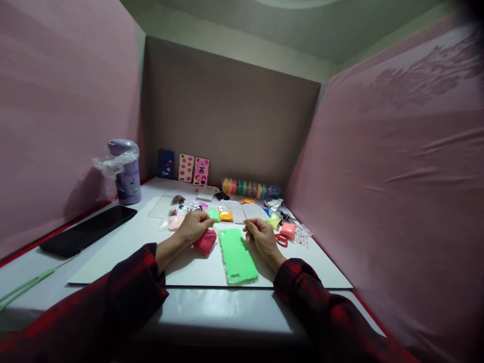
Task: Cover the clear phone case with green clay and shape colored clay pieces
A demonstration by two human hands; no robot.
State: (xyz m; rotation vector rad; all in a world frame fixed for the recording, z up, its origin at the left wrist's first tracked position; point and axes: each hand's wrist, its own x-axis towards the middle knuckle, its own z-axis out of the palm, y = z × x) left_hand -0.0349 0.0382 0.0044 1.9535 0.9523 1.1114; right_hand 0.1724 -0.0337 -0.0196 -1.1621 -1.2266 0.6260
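A phone case covered in bright green [237, 256] lies flat on the white board [124, 267], between my hands. My left hand [193, 226] is closed in a pinch above a dark pink clay packet [206, 242], left of the case; whatever is between its fingertips is too small to make out. Over the case's upper right edge, my right hand [260, 236] has thumb and fingertips pressed together, and anything in them is too small to tell. Red scissors [281, 240] lie just right of that hand.
Behind the hands are an orange packet [226, 216], a yellow packet [274, 221] and a coral packet [288, 230]. A purple bottle [128, 176] and black tray-like object [88, 229] stand left. Decorated cases [186, 168] lean at the back beside colored tubs [249, 189].
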